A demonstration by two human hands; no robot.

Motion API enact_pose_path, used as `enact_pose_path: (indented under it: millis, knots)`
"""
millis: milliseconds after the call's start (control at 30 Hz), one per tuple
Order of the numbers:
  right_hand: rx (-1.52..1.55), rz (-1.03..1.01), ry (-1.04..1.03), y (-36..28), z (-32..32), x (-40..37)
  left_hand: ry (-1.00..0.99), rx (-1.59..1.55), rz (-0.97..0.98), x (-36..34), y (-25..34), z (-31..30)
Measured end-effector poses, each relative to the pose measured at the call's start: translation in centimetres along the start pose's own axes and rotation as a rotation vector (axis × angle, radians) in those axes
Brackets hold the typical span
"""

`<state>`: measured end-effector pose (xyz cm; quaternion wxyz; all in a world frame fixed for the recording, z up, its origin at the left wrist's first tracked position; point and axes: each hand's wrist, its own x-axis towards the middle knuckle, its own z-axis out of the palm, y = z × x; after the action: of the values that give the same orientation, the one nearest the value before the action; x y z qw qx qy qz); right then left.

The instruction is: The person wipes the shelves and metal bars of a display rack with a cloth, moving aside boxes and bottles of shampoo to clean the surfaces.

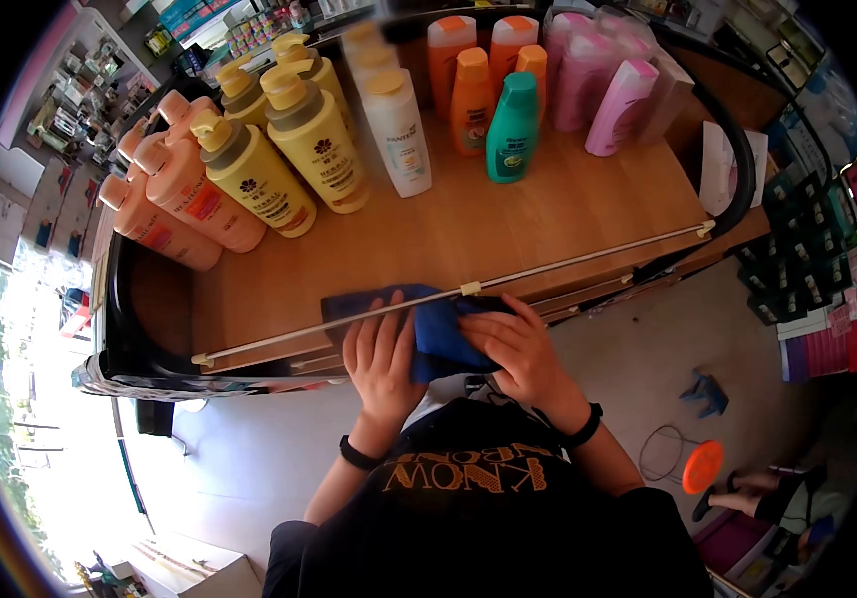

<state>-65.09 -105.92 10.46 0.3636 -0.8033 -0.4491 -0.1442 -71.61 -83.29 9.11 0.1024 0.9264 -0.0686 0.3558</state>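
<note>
**1. Location.** Blue soft fabric cloth [440, 334] lies at centre of frame, draped over the front edge of the light brown wooden shelf top [508, 219]. It passes under the thin white guard rail [568, 263].

**2. Hands.**
- Left hand [380, 357]: fingers extended, slightly apart, laid flat on the cloth. Pressing, not clamped.
- Right hand [518, 349]: fingers curled over a bunched fold of the cloth and appear closed on it. Underside of the hand is hidden.

**3. Handling (est.).**
- Light, limp and non-fragile. It conforms to the edge and holds no shape.
- Low slip risk on wood. It may snag on the rail.
- Best hold: the bunched fold at the right hand, or pinch a free corner at the left end. A flat palm alone gives drag, not lift.

**4. Surroundings.** Yellow plastic pump bottles [319, 140], peach-pink pump bottles [184, 189] and 1 teal bottle [513, 130] stand upright in the upper half of frame, well apart from both hands.
</note>
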Motion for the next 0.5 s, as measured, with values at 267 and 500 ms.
enact_pose_path:
  millis: [267,500]
  knots:
    - [-0.139,0.157,0.145,3.8,-3.8,-2.3,0.053,-0.044,-0.034,0.8,3.9,2.6]
    - [-0.261,0.227,-0.009,0.8,-2.6,1.3,0.019,0.031,0.006,0.0,3.2,2.9]
